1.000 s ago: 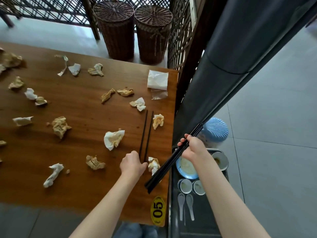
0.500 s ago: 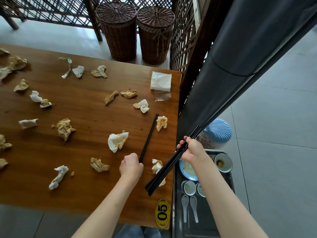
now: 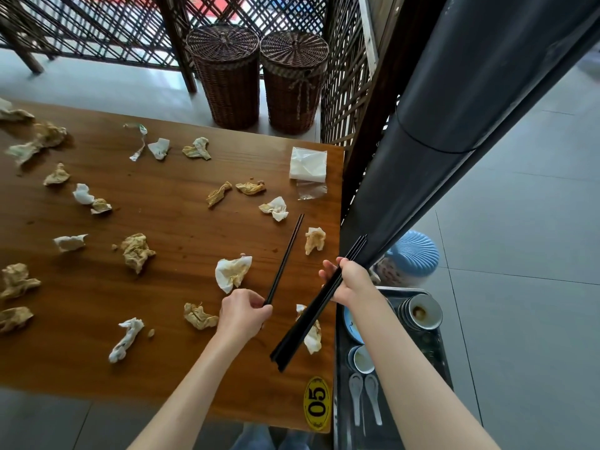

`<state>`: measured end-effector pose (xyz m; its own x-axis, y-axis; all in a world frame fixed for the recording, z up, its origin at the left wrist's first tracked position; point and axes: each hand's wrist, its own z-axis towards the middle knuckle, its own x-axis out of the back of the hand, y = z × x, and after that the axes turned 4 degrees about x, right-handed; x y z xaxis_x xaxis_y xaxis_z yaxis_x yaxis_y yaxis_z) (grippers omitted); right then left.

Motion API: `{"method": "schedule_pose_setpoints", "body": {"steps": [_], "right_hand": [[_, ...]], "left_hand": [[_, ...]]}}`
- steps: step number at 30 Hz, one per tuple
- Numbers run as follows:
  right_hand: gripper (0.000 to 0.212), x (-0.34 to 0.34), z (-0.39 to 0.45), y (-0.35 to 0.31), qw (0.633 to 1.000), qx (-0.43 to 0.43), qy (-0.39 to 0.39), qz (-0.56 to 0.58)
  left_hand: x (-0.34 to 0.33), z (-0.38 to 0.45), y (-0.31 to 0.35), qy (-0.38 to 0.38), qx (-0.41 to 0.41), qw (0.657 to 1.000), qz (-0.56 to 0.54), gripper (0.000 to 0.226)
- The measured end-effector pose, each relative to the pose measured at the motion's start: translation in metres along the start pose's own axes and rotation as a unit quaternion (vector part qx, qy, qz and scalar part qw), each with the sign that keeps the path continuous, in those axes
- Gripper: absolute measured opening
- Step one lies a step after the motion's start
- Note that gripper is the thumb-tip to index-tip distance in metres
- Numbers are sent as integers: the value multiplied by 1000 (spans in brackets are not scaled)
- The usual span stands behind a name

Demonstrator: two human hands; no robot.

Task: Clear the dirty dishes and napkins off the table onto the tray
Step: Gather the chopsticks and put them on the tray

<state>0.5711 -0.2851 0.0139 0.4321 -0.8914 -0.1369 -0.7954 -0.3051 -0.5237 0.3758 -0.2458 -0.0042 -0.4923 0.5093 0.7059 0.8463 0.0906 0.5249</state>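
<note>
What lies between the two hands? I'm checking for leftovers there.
Head view: a crumpled napkin on the table, partly under the right hand's chopstick bundle, beside the left hand.

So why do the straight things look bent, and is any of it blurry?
Head view: a wide lens bows the table edge and dark pillar; the middle is sharp, with the left hand gripping chopsticks crisp; daylight is soft, shadows faint.

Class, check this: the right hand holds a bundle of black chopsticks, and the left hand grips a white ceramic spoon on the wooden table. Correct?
Not quite. In the head view the left hand grips a pair of black chopsticks, not a spoon. The right hand does hold a bundle of black chopsticks.
</note>
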Motion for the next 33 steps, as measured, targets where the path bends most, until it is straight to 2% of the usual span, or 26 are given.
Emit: {"method": "schedule_pose_setpoints", "body": {"steps": [5, 9, 15, 20, 23, 29, 33], "right_hand": [[20, -11, -10, -2, 1000, 23, -15, 13], [20, -21, -16, -6, 998, 46, -24, 21], [30, -25, -24, -7, 997, 61, -44, 35], [22, -25, -30, -9, 993, 60, -41, 91], [24, -25, -33, -10, 991, 47, -37, 116], [30, -28, -41, -7, 991, 42, -33, 123], [23, -27, -45, -5, 992, 55, -57, 98]], "left_hand": [[15, -18, 4, -5, -100, 995, -23, 27], [22, -27, 10, -26, -137, 989, -39, 23], [30, -34, 12, -19, -163, 986, -40, 23], [38, -40, 9, -14, -172, 985, -20, 22], [43, -41, 7, -18, -180, 984, -6, 22], [47, -44, 9, -26, -196, 980, 23, 22], [50, -44, 9, -48, -188, 981, 31, 18]]}}
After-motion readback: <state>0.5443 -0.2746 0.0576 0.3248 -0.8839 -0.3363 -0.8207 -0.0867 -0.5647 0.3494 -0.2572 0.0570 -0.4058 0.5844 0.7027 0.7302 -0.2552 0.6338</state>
